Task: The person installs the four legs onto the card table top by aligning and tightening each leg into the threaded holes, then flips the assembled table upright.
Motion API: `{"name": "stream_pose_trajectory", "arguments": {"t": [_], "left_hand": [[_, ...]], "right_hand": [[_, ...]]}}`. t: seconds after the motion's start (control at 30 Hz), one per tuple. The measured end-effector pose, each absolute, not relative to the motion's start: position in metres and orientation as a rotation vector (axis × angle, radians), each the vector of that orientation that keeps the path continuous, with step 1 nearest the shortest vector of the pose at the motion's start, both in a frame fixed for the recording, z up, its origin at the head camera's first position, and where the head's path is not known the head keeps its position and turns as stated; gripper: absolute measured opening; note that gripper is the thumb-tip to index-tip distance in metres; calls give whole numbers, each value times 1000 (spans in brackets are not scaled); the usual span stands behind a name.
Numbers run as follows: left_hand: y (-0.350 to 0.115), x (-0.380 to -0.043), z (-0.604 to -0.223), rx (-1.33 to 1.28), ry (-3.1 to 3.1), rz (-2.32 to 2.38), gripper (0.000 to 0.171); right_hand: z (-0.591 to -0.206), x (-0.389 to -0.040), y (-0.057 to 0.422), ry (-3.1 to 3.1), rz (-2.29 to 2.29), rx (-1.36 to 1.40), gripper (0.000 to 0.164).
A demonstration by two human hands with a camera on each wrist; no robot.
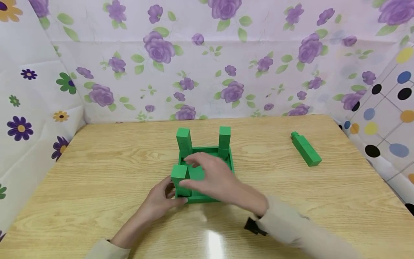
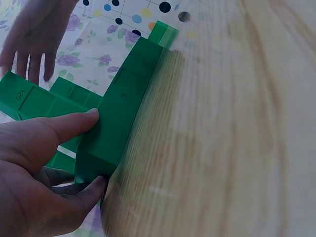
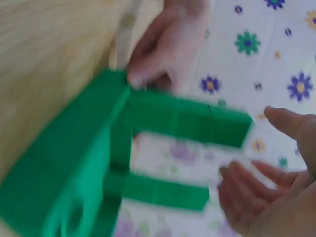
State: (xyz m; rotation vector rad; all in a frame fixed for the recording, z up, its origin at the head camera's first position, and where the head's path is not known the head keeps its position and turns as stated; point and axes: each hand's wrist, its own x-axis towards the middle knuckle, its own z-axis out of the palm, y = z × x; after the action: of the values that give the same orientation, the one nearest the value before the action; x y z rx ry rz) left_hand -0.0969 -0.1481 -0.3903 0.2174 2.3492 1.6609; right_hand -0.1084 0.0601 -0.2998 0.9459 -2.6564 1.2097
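A green square tray-like base (image 1: pixel 203 199) lies on the table with three green posts standing up from its corners: one near left (image 1: pixel 179 172), one far left (image 1: pixel 184 139), one far right (image 1: pixel 224 136). My left hand (image 1: pixel 159 201) grips the near left corner, thumb on the side wall (image 2: pixel 123 94) in the left wrist view and fingers bent round the end. Above the base, my right hand (image 1: pixel 216 177) holds nothing, its thumb spread from its fingers just off the near left post's top. In the right wrist view a round socket (image 3: pixel 75 217) shows in the blurred base.
A fourth green post (image 1: pixel 306 150) with a narrow knob at one end lies on the right side of the wooden table (image 1: pixel 265 144). Flowered sheets (image 1: pixel 194 82) hang along the back and left; a dotted sheet (image 1: pixel 385 118) stands at the right.
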Motion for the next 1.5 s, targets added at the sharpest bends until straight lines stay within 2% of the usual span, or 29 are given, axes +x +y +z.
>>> {"name": "stream_pose_trajectory", "arguments": {"t": [0.13, 0.27, 0.33, 0.53, 0.7, 1.07, 1.5], "left_hand": [[-145, -99, -391, 166, 2375, 1665, 74], [-145, -98, -392, 144, 2366, 1658, 76], [-145, -98, -393, 146, 2359, 1658, 77], [-147, -96, -393, 144, 2361, 1664, 77], [-147, -96, -393, 158, 2352, 1664, 77], [-148, -96, -392, 154, 2355, 1673, 77], [-149, -96, -392, 152, 2340, 1683, 78]], "right_hand": [[-290, -117, 108, -2499, 1220, 925, 23], [-287, -130, 167, -2502, 1139, 632, 14], [-288, -139, 199, -2536, 1075, 458, 18], [-311, -160, 289, -2699, 988, 28, 46], [-339, -165, 337, -2813, 1042, -229, 62], [-364, -163, 361, -3004, 1268, -322, 80], [-369, -165, 368, -3116, 1084, -296, 77]]}}
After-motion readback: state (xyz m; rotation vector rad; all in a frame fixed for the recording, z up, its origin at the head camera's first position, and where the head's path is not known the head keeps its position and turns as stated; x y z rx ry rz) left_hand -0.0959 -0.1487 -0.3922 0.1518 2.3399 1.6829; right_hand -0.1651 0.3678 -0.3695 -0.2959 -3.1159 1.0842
